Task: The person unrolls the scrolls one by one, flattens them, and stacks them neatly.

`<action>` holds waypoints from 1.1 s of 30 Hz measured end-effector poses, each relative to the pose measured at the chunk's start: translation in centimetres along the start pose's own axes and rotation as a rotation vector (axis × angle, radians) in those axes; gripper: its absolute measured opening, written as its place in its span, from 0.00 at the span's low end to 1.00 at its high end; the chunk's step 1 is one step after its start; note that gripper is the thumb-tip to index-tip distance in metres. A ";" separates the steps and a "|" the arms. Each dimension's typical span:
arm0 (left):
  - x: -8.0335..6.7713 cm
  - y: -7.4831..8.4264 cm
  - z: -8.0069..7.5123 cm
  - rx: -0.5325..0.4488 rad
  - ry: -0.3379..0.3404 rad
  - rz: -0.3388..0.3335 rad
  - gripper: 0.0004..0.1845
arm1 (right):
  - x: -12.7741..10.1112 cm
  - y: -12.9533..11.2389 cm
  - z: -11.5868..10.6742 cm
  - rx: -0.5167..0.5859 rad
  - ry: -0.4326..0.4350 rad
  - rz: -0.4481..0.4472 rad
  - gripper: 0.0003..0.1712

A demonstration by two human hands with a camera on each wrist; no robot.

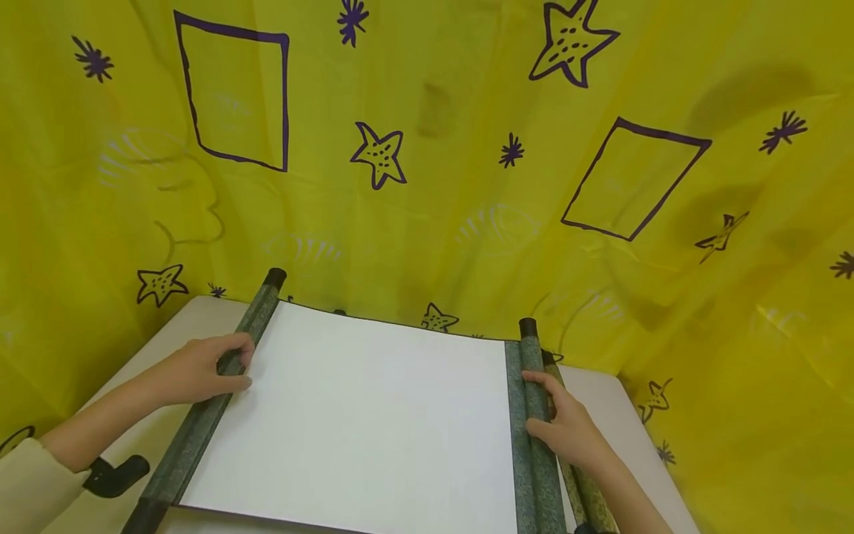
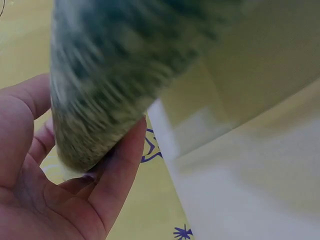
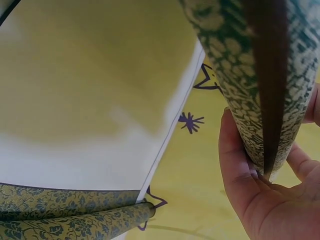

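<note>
A blank white hanging scroll [image 1: 367,415] spreads between two green patterned rollers with black end knobs. My left hand [image 1: 200,368] grips the left roller [image 1: 200,423], thumb and fingers around it; the left wrist view shows the same hand [image 2: 75,190] under the blurred green fabric. At the other side my right hand [image 1: 567,429] holds the right roller [image 1: 542,467] between thumb and fingers. Close up, this roller [image 3: 235,95] shows a floral weave and a dark strip along its length. A second scroll [image 3: 100,222], gold and blue patterned, lies below, partly hidden under the first in the head view.
A pale table [image 1: 143,371] lies under the scrolls. Yellow cloth [image 1: 454,178] with purple stars and frames hangs behind it and along the sides. A black curved piece [image 1: 116,477] shows at my left wrist, by the cream sleeve [image 1: 36,489].
</note>
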State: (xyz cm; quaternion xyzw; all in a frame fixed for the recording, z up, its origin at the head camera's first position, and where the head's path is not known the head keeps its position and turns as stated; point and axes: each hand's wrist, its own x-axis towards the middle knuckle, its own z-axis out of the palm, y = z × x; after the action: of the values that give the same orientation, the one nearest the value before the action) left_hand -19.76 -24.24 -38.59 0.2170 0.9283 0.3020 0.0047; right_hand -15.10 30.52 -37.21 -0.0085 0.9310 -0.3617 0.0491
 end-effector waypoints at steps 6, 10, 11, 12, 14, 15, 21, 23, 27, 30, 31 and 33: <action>-0.2 -0.7 0.0 0.002 0.007 -0.019 0.17 | 0.1 0.4 0.0 0.007 -0.008 0.008 0.42; -0.3 -1.0 -0.1 -0.003 0.006 -0.019 0.15 | 0.1 0.5 0.0 0.010 -0.015 0.012 0.42; -0.3 -1.1 -0.1 -0.007 0.005 -0.021 0.14 | 0.2 0.5 0.0 0.010 -0.015 0.012 0.42; -0.3 -1.1 -0.2 -0.013 0.004 -0.026 0.14 | 0.2 0.5 0.0 0.007 -0.011 0.011 0.42; -0.2 -1.2 -0.2 -0.018 0.003 -0.035 0.13 | 0.4 0.6 0.0 0.007 -0.009 0.009 0.42; -0.2 -1.3 -0.2 -0.019 0.003 -0.040 0.12 | 0.4 0.6 0.1 0.008 -0.009 0.000 0.42; 0.5 -1.8 0.1 -0.038 -0.020 -0.065 0.12 | 1.3 1.0 0.8 0.021 -0.020 -0.059 0.40; 0.9 -2.2 0.2 -0.043 -0.026 -0.075 0.12 | 1.8 1.2 1.1 0.026 -0.025 -0.058 0.40; 1.9 -2.9 0.6 -0.039 -0.033 -0.081 0.12 | 2.9 1.6 1.6 0.035 -0.036 -0.032 0.40; 2.5 -3.3 1.0 -0.046 -0.049 -0.073 0.12 | 3.8 2.1 2.0 0.009 -0.034 -0.015 0.40; 2.6 -3.4 1.2 -0.050 -0.055 -0.072 0.12 | 4.0 2.3 2.2 0.002 -0.039 -0.011 0.40; 2.8 -3.7 1.5 -0.065 -0.074 -0.079 0.11 | 4.6 2.7 2.6 -0.014 -0.049 -0.007 0.40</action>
State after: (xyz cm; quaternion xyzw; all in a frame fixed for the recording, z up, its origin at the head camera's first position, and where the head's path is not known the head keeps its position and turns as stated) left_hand -23.55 -24.93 -41.50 0.1910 0.9250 0.3232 0.0582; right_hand -19.33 30.57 -41.31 -0.0212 0.9319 -0.3552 0.0707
